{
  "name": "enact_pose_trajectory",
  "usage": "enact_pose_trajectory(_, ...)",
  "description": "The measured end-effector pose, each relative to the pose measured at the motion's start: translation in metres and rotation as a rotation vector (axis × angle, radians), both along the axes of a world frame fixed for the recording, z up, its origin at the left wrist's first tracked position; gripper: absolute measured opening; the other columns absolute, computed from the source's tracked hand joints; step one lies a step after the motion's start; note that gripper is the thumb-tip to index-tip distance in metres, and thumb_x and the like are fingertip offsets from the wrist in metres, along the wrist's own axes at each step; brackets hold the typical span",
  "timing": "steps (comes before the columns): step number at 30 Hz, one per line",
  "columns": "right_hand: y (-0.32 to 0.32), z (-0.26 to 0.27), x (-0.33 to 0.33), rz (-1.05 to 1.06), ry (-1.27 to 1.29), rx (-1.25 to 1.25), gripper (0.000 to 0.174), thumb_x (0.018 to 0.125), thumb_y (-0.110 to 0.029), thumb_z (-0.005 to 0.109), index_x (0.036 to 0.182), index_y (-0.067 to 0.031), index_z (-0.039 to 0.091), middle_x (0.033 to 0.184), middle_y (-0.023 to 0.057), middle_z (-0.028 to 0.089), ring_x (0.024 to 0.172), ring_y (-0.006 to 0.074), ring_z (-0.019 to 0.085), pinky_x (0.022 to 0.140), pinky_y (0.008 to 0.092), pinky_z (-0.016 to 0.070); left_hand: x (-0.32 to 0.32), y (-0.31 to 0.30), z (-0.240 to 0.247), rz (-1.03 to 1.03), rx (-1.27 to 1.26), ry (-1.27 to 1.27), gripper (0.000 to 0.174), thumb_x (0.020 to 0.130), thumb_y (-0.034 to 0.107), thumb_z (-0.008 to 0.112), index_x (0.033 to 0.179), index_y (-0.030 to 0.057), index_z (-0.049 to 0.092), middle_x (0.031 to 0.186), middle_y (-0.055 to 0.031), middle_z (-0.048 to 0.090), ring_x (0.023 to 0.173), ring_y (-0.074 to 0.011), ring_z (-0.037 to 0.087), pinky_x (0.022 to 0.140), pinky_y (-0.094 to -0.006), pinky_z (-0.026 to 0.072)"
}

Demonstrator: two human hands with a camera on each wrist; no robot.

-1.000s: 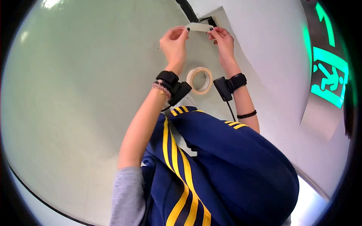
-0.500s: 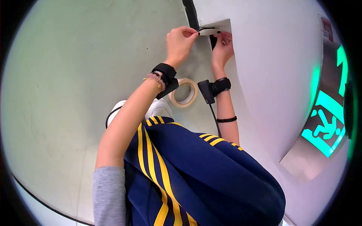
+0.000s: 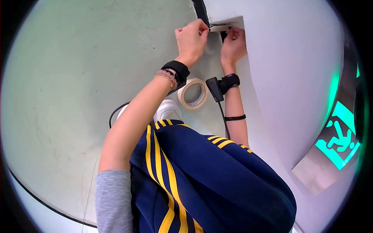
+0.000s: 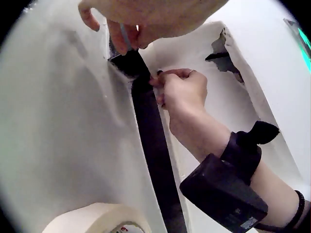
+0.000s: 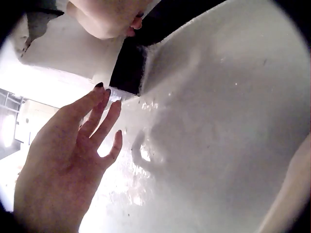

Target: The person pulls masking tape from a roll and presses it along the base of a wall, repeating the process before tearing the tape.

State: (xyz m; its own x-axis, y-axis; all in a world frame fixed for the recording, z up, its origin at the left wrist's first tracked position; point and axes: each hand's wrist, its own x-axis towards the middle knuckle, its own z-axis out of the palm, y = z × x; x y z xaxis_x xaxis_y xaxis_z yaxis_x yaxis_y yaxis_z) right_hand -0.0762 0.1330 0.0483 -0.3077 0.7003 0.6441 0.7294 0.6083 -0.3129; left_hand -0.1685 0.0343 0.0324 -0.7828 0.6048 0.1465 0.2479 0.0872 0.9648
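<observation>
In the head view a short pale strip of tape (image 3: 220, 28) spans the gap between the two hands, beside a recess in the wall's foot. The left hand (image 3: 192, 40) pinches its left end with thumb and index finger; the other fingers of that hand (image 5: 63, 160) reach out loosely in the right wrist view. At the strip's right end the right hand (image 3: 234, 47) pinches with fingertips close to the wall. Below them runs a black band (image 4: 154, 145) along the wall's foot. A roll of masking tape (image 3: 181, 95) lies on the floor between the forearms.
The white wall (image 3: 287, 77) rises close on the right, with a green lit exit sign (image 3: 338, 136). Broken patches show in the recess (image 4: 226, 63). The person's white shoe (image 3: 168, 110) and bent knees in navy trousers (image 3: 217, 174) are nearby.
Both hands have carried the tape strip toward the recess, up against the black band. The right hand has gone in beside the wall. The head view has shifted, while the tape roll stays on the floor.
</observation>
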Motion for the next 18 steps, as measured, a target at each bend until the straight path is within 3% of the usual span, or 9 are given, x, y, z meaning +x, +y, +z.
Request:
enact_pose_trajectory(6, 0.009, -0.006, 0.013, -0.128, -0.095, 0.007, 0.010, 0.083, -0.016, 0.062, 0.079, -0.0075, 0.063, 0.072, 0.0030, 0.069, 0.067, 0.0203, 0.066, 0.064, 0.0341, 0.0485, 0.005, 0.014, -0.005, -0.111, -0.052, 0.031, 0.008, 0.082, 0.018, 0.062, 0.085, 0.0117, 0.065, 0.075, -0.0012, 0.068, 0.067, -0.0173, 0.064, 0.079, -0.0338, 0.0365)
enact_pose_trajectory(14, 0.005, 0.001, 0.012, -0.152, -0.075, -0.108, 0.010, 0.082, -0.017, 0.062, 0.079, -0.0076, 0.064, 0.071, 0.0024, 0.069, 0.066, 0.0212, 0.065, 0.064, 0.0345, 0.0480, 0.003, 0.022, -0.011, -0.110, -0.068, 0.067, 0.008, 0.082, 0.019, 0.062, 0.083, 0.0115, 0.065, 0.074, -0.0014, 0.068, 0.066, -0.0182, 0.064, 0.080, -0.0342, 0.0372)
enact_pose_trajectory(18, 0.013, -0.007, 0.018, -0.148, -0.098, -0.020, 0.010, 0.082, -0.018, 0.063, 0.079, -0.0089, 0.065, 0.070, 0.0024, 0.068, 0.065, 0.0215, 0.065, 0.063, 0.0346, 0.0475, 0.004, 0.022, -0.010, -0.117, -0.088, 0.038, 0.008, 0.081, 0.019, 0.063, 0.082, 0.0122, 0.066, 0.068, -0.0020, 0.067, 0.064, -0.0189, 0.064, 0.080, -0.0344, 0.0375)
